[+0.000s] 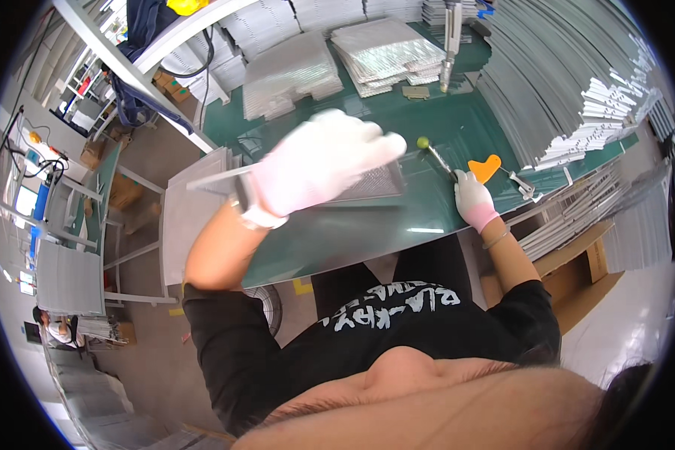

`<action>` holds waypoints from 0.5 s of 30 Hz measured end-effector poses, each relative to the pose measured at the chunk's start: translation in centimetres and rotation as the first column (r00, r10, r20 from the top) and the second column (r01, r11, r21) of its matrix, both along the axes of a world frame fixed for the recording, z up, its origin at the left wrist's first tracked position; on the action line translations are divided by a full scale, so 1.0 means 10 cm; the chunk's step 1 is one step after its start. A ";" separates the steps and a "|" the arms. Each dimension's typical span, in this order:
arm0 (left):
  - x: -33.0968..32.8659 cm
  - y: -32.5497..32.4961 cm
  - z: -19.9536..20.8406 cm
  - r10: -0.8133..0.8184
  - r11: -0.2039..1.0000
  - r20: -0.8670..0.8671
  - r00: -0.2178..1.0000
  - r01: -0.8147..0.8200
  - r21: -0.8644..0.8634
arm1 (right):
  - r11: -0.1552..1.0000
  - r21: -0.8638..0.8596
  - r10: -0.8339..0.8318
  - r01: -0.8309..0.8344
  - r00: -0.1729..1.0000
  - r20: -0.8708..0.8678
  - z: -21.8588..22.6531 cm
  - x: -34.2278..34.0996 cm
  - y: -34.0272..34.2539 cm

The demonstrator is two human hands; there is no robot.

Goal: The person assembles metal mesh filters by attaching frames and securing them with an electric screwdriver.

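My left hand (322,161), in a white and pink glove and smeared by motion, is raised over the left of the table. It seems to grip a thin grey mesh panel (373,184), which juts out on both sides of the wrist; the fingertips' hold on it is blurred. My right hand (474,201), gloved alike, is closed around a slim metal rod tool (440,161) with a green ball at its tip. Just beyond that hand lie an orange heart-shaped scraper (485,169) and a small whitish tool (525,185).
Stacks of silvery panels (386,52) stand on the green tabletop (442,112) at the back. Tall piles of grey sheets (555,82) rise on the right. A metal post (451,45) stands at the back. Below right is an open cardboard box (577,281).
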State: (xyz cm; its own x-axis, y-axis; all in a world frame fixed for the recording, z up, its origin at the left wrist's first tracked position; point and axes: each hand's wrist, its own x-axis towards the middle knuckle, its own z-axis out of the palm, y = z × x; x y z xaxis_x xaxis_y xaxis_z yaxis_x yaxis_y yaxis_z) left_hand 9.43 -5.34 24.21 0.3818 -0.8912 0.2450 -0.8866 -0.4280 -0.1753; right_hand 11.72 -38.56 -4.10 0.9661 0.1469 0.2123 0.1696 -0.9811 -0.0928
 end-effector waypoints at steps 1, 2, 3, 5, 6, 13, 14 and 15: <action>0.07 -0.07 -0.15 -0.002 1.000 -0.003 1.000 0.002 0.001 | 0.938 0.347 0.061 -0.022 0.993 -0.100 0.03 0.01 -0.03; 0.14 -0.11 -0.33 -0.001 1.000 0.077 0.997 0.001 -0.002 | 0.760 0.649 0.151 -0.003 0.974 -0.171 0.06 0.01 -0.03; 0.21 -0.12 -0.45 0.008 1.000 0.151 0.989 -0.008 -0.005 | 0.616 0.767 0.201 0.181 0.905 -0.375 0.55 -0.15 0.12; 0.24 -0.18 -0.50 0.078 0.996 0.196 0.977 -0.083 0.017 | 0.610 0.792 0.311 0.026 0.911 -0.269 0.93 -0.32 -0.06; 0.22 -0.21 -0.53 0.136 0.990 0.222 0.966 -0.143 0.016 | 0.581 0.800 0.441 -0.152 0.885 -0.153 1.08 -0.37 -0.11; 0.34 -0.45 -0.97 0.514 0.714 0.155 0.844 -0.320 -0.623 | 0.486 0.554 0.520 -0.676 0.733 0.438 2.41 -0.53 -0.22; 0.36 -0.50 -1.03 0.502 0.712 0.147 0.852 -0.310 -0.630 | 0.516 0.558 0.473 -0.650 0.760 0.446 2.57 -0.58 -0.22; 0.35 -0.56 -1.03 0.549 0.656 0.104 0.829 -0.350 -0.669 | 0.497 0.544 0.496 -0.676 0.736 0.461 2.70 -0.60 -0.23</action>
